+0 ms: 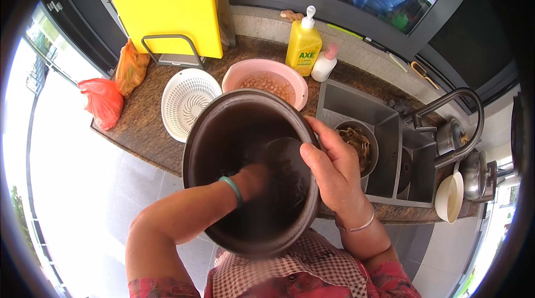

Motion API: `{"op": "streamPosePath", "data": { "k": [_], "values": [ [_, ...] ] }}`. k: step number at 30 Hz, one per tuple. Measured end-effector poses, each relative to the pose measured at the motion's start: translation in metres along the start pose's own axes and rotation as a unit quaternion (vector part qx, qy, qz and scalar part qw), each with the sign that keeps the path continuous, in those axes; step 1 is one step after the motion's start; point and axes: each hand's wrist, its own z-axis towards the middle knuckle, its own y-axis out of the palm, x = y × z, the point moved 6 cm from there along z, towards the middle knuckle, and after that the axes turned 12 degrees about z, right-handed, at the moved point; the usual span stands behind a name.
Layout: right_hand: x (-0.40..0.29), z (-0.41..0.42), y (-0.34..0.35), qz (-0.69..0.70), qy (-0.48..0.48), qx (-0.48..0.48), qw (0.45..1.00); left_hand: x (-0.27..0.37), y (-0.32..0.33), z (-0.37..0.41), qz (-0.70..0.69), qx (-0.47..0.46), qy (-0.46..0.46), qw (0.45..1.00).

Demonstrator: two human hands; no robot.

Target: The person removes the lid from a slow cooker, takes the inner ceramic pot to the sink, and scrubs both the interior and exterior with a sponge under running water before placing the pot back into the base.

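Note:
A large dark brown pot (199,130) is tilted in front of my body, its mouth facing up towards me. My right hand (334,158) grips its right rim, thumb on the inside and fingers at the outer edge. Deep inside the pot is my left hand (255,179), blurred, with a green bangle at the wrist; its fingers are hidden in the dark interior. Behind the pot, a pink basin (238,71) holds water and many small pale pieces, perhaps beans or nuts. A white plastic colander (184,103) stands to its left.
The double sink (382,172) at right holds a metal bowl (374,135) of brownish strips. A yellow dish soap bottle (304,47) and white pump bottle (324,66) stand behind. Left are yellow cutting boards (171,13) and plastic bags (102,101). A faucet (474,130) and pale bowl (449,197) are right.

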Motion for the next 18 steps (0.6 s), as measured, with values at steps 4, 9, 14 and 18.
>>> {"op": "streamPosePath", "data": {
  "k": [4, 9, 14, 18],
  "values": [
    [-0.002, -0.002, 0.003, 0.001, 0.037, -0.007, 0.999, 0.046, 0.015, 0.011, -0.135, 0.165, 0.116, 0.97],
    [0.001, 0.0, 0.0, -0.018, 0.011, -0.031, 0.999, 0.0, -0.04, 0.013, -0.108, 0.279, -0.073, 0.951],
    [0.006, 0.004, -0.007, 0.019, 0.033, -0.002, 0.999, -0.005, -0.034, -0.01, -0.071, -0.006, -0.131, 0.989],
    [0.0, 0.006, -0.002, 0.0, 0.064, -0.011, 0.998, 0.05, -0.021, -0.004, -0.027, 0.106, 0.103, 0.989]
  ]
}}
